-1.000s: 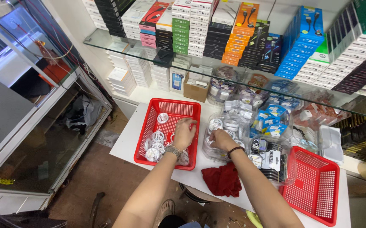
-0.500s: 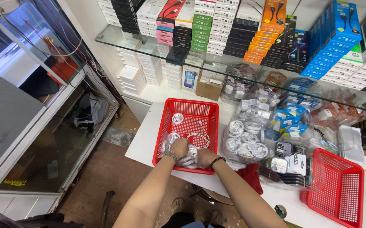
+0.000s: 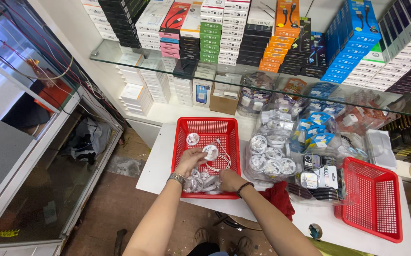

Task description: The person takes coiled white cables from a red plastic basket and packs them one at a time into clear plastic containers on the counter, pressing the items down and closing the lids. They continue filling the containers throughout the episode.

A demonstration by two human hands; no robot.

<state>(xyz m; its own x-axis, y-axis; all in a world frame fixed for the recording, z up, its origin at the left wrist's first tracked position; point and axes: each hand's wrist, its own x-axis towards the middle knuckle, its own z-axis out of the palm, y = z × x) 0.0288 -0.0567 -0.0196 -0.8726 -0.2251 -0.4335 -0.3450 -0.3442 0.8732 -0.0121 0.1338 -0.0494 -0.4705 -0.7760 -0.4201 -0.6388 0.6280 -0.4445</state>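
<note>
Inside the red basket [image 3: 182, 142], your left hand [image 3: 190, 160] is closed around a bagged white coiled cable [image 3: 210, 152] held at the basket's middle, while your right hand [image 3: 227, 179] rests, fingers curled, on the pile of bagged cables [image 3: 200, 184] at the basket's near edge.
</note>
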